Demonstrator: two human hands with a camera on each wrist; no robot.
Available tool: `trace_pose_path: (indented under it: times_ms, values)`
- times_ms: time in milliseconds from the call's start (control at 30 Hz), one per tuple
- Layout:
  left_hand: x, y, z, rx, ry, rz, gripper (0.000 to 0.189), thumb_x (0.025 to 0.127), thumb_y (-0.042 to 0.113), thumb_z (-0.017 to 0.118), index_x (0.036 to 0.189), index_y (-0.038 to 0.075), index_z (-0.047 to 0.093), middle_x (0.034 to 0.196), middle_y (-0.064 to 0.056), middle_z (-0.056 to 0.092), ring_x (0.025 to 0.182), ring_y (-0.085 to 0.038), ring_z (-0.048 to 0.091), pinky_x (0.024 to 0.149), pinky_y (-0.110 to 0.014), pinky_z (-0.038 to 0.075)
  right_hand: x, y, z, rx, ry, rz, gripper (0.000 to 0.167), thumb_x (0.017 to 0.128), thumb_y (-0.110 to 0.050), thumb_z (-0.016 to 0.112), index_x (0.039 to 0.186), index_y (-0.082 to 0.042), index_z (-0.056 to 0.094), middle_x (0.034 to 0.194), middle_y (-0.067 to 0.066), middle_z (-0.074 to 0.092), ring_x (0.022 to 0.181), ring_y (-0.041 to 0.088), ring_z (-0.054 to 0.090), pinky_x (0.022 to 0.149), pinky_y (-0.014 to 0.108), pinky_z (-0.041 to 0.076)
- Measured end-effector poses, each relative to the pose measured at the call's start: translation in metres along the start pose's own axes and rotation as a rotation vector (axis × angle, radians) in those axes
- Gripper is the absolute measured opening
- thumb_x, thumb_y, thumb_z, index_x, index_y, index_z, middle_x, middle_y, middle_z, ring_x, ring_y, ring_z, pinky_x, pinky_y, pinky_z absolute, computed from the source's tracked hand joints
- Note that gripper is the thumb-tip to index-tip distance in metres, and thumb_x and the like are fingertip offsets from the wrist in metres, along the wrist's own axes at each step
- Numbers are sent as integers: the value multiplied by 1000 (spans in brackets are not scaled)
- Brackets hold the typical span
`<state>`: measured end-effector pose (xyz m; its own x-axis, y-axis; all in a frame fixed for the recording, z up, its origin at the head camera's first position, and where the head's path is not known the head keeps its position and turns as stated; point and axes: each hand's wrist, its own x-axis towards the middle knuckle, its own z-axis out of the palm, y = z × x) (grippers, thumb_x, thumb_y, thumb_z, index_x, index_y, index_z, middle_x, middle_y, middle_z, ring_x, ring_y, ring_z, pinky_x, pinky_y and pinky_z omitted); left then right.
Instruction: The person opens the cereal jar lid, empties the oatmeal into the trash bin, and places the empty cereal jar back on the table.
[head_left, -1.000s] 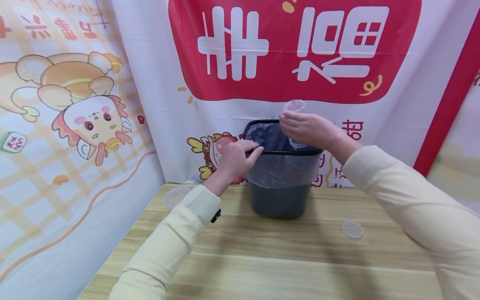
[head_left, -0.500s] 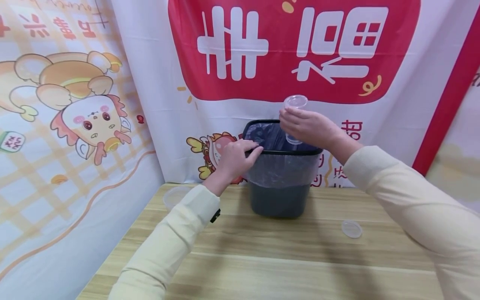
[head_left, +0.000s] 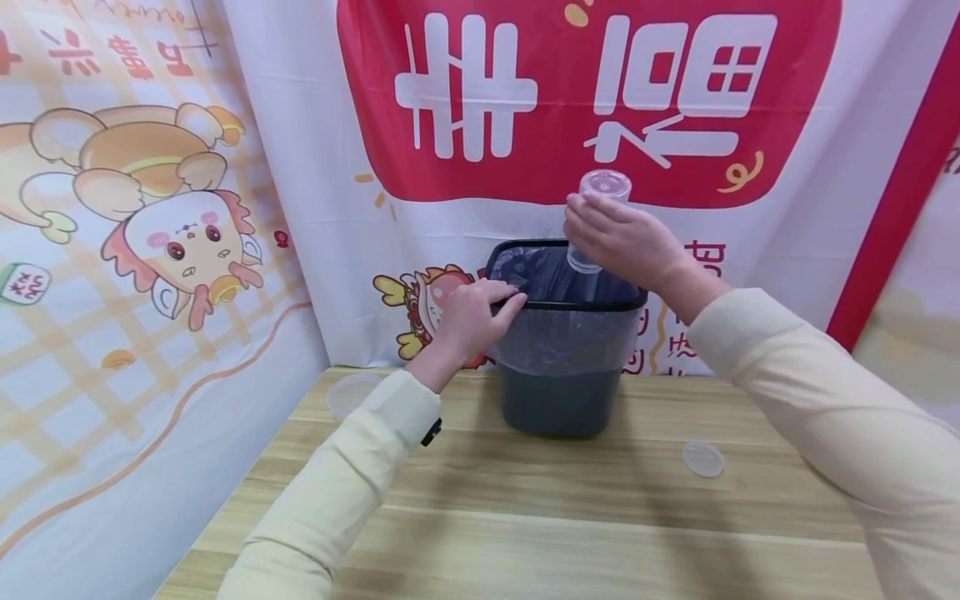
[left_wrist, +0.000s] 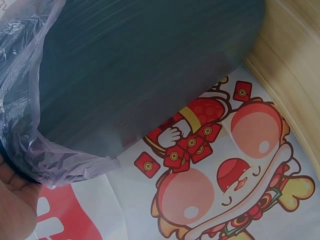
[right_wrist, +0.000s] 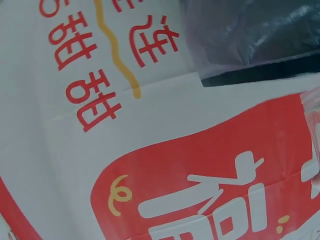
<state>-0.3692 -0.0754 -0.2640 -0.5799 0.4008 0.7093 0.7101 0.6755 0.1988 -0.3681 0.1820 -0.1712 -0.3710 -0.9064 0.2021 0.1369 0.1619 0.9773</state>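
A dark grey trash bin (head_left: 558, 400) stands on the table, lined with a clear plastic bag (head_left: 562, 342) folded over its black rim. My left hand (head_left: 472, 321) grips the bin's near left rim, the thumb on the outside. In the left wrist view that hand (left_wrist: 17, 207) shows at the lower left edge, against the bagged rim. Above the bin's opening, my right hand (head_left: 626, 242) holds a clear plastic cup (head_left: 606, 184) tipped upside down, its mouth toward the bin. Only a sliver of the cup (right_wrist: 312, 107) enters the right wrist view.
A round clear lid (head_left: 703, 459) lies on the wooden table (head_left: 555, 517) to the right. At the back left is a clear round plastic piece (head_left: 352, 393), partly behind my left sleeve. A printed cloth (head_left: 300, 167) hangs right behind the bin.
My right hand has risen a little with the cup, which has tilted further until its base faces up. The left hand has stayed on the rim.
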Motion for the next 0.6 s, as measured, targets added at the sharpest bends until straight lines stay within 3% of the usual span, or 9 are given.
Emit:
trace_pose_path:
  times_ms: [67, 233, 367, 433, 600]
  values:
    - [0, 0, 0, 0, 1, -1, 33, 96, 32, 61, 116, 8, 72, 114, -7, 69, 106, -21, 64, 92, -33, 50, 0, 1, 0, -1, 0, -2, 82, 66, -5, 86, 138, -6, 47, 139, 23, 45, 134, 38, 34, 116, 45, 16]
    - [-1, 0, 0, 0, -3, -6, 32, 96, 31, 61, 116, 8, 72, 114, -7, 70, 106, -20, 64, 92, -33, 50, -1, -1, -1, -9, -15, -121, 87, 65, -5, 86, 141, -7, 44, 142, 23, 42, 135, 40, 31, 116, 47, 12]
    - [0, 1, -1, 2, 1, -3, 32, 96, 31, 61, 116, 8, 72, 114, -7, 69, 106, -20, 64, 93, -33, 50, -2, 0, 0, 40, 30, 6, 83, 65, -4, 86, 138, -7, 48, 139, 21, 46, 134, 37, 35, 116, 44, 17]
    - [1, 1, 0, 2, 4, 0, 32, 96, 31, 61, 116, 8, 72, 114, -8, 69, 107, -21, 64, 93, -34, 49, -2, 0, 1, 51, 35, 21, 82, 65, -3, 86, 138, -7, 49, 139, 21, 47, 134, 37, 35, 115, 44, 18]
    - [1, 2, -1, 3, 3, -1, 32, 95, 31, 62, 116, 8, 72, 114, -8, 69, 106, -21, 64, 93, -34, 50, -2, -5, -1, 54, -9, -108, 83, 68, -4, 85, 141, -9, 47, 143, 20, 44, 136, 37, 33, 116, 44, 13]
